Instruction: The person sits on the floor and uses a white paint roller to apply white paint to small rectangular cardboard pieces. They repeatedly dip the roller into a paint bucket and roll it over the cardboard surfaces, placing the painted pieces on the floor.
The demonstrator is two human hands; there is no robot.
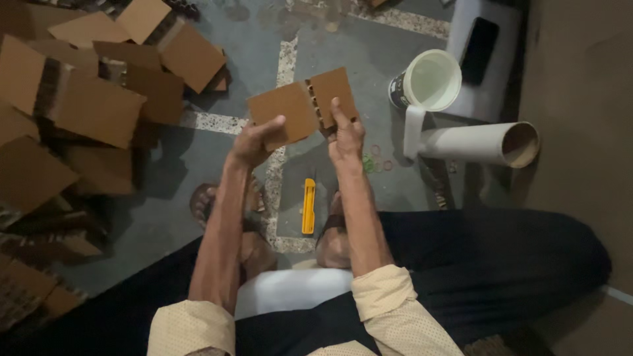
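Cardboard piece (pixel 303 109) is gripped by both raised hands, left (pixel 254 142) and right (pixel 345 135), thumbs on top.

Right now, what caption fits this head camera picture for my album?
Two hands, left hand and right hand, hold folded cardboard piece above yellow cutter.

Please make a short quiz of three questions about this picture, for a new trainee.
1. True or false: both hands hold the folded cardboard piece.
2. Which thing lies on the floor between the two feet? A) yellow knife B) white bucket C) black phone
3. Fill in: the cardboard pile lies on the person's ____ side.

Key
1. True: the left hand grips the left panel, the right hand the right panel.
2. A
3. left
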